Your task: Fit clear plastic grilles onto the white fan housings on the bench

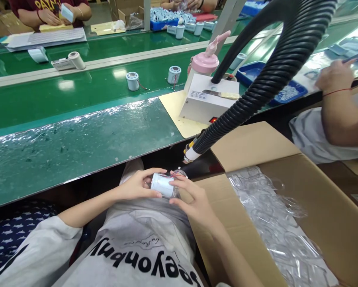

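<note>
Over my lap, a light-blue cylinder [161,184] lies on its side between my two hands. My left hand [138,184] grips its left end, thumb below and fingers above. At the other end, the fingers of my right hand [193,195] close around a clear plastic piece [176,193] that fits against the cylinder. Thin red and dark wires [175,173] run from the top of the cylinder to a small white connector. Just above my right hand hangs the white nozzle [192,154] of a black corrugated hose, apart from the cylinder.
An open cardboard box [316,199] on my right contains many clear plastic pieces [274,223]. Behind the hose stands its white metal unit [208,99], with a pink-lidded bottle [204,63] alongside. Similar blue cylinders [133,81] stand on the green conveyor [101,85]. Co-workers' hands [335,79] are nearby.
</note>
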`<state>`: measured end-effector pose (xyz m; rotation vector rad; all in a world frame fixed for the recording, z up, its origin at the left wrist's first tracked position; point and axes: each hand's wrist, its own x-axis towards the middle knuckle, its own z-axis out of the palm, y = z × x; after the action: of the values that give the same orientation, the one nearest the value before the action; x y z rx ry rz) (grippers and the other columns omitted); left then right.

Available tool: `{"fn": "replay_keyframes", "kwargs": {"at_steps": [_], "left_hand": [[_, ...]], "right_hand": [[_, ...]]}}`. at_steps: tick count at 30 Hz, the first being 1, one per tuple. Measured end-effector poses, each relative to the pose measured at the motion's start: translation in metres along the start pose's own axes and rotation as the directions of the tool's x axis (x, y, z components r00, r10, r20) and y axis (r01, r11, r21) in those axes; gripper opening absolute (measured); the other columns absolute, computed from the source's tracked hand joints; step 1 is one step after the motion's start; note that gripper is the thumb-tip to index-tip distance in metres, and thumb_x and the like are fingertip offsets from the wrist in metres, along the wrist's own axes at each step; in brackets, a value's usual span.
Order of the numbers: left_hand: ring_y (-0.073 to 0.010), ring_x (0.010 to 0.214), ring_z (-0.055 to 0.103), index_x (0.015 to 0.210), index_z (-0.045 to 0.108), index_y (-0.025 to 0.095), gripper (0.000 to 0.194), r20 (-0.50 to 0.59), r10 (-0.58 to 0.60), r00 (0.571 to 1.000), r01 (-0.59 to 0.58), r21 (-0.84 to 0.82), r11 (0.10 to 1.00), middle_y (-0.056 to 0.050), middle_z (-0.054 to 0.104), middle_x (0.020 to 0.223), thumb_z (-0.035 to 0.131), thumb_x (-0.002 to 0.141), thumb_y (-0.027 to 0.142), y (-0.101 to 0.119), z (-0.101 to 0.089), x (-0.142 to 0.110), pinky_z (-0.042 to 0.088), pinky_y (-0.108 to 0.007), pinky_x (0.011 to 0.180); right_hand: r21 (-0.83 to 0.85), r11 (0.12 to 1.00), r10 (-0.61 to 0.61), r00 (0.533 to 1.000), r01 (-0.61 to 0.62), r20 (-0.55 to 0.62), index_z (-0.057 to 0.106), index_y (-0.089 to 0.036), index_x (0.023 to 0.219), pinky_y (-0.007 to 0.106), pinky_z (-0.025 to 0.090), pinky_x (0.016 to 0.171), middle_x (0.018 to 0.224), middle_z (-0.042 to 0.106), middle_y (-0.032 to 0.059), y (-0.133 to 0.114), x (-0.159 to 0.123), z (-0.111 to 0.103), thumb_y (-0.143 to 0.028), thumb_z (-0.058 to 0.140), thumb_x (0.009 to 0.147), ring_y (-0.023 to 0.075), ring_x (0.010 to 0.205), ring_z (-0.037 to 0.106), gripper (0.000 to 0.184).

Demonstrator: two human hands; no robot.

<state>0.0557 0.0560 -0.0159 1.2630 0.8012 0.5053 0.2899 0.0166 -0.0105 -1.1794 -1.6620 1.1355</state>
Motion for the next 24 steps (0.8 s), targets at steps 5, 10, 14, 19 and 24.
{"fn": "replay_keyframes", "kwargs": {"at_steps": [5,10,14,19,24], "left_hand": [[-0.018,0.085,0.066,0.143,0.055,0.023,0.082,0.036,0.047,0.998,-0.051,0.13,0.99,-0.011,0.07,0.118,0.086,0.07,0.045,0.006,-0.001,-0.007,0.055,-0.027,0.072],[-0.0282,0.117,0.064,0.142,0.057,0.025,0.077,0.083,0.196,0.977,-0.21,0.205,0.956,-0.013,0.062,0.139,0.085,0.072,0.042,0.015,-0.002,-0.01,0.055,-0.035,0.092],[-0.0314,0.13,0.057,0.143,0.056,0.028,0.073,0.123,0.239,0.963,-0.264,0.256,0.93,-0.013,0.057,0.146,0.083,0.076,0.04,0.017,-0.003,-0.012,0.054,-0.039,0.098],[-0.0313,0.132,0.056,0.143,0.055,0.029,0.07,0.148,0.261,0.954,-0.294,0.284,0.913,-0.013,0.056,0.148,0.081,0.079,0.038,0.017,-0.003,-0.014,0.054,-0.039,0.098],[-0.0307,0.133,0.055,0.144,0.055,0.029,0.071,0.156,0.286,0.945,-0.321,0.289,0.902,-0.013,0.055,0.149,0.082,0.079,0.036,0.016,-0.003,-0.014,0.055,-0.036,0.095]], "right_hand": [[-0.1,0.993,-0.066,0.997,0.069,0.036,0.074,-0.027,0.107,0.048,0.055,0.104,0.123,0.073,0.0097,0.001,-0.011,-0.003,-0.04,0.082,0.08,0.0315,0.121,0.066,0.031],[0.068,0.998,0.012,0.999,-0.016,0.048,0.071,-0.025,0.112,0.039,0.064,0.089,0.116,0.074,0.0091,-0.005,-0.011,-0.004,-0.045,0.081,0.081,0.0277,0.112,0.07,0.038],[0.149,0.987,0.056,0.996,-0.066,0.068,0.07,-0.027,0.113,0.036,0.064,0.086,0.116,0.073,0.0077,-0.009,-0.01,-0.003,-0.047,0.08,0.081,0.0248,0.106,0.071,0.039],[0.227,0.961,0.134,0.985,-0.157,0.113,0.068,-0.027,0.113,0.032,0.063,0.079,0.118,0.069,0.0082,-0.009,-0.01,-0.002,-0.053,0.077,0.082,0.0237,0.102,0.069,0.042],[0.318,0.914,0.221,0.966,-0.252,0.132,0.066,-0.026,0.111,0.028,0.059,0.072,0.107,0.069,0.0072,-0.006,-0.011,0.0,-0.058,0.077,0.081,0.021,0.092,0.067,0.046]]}}
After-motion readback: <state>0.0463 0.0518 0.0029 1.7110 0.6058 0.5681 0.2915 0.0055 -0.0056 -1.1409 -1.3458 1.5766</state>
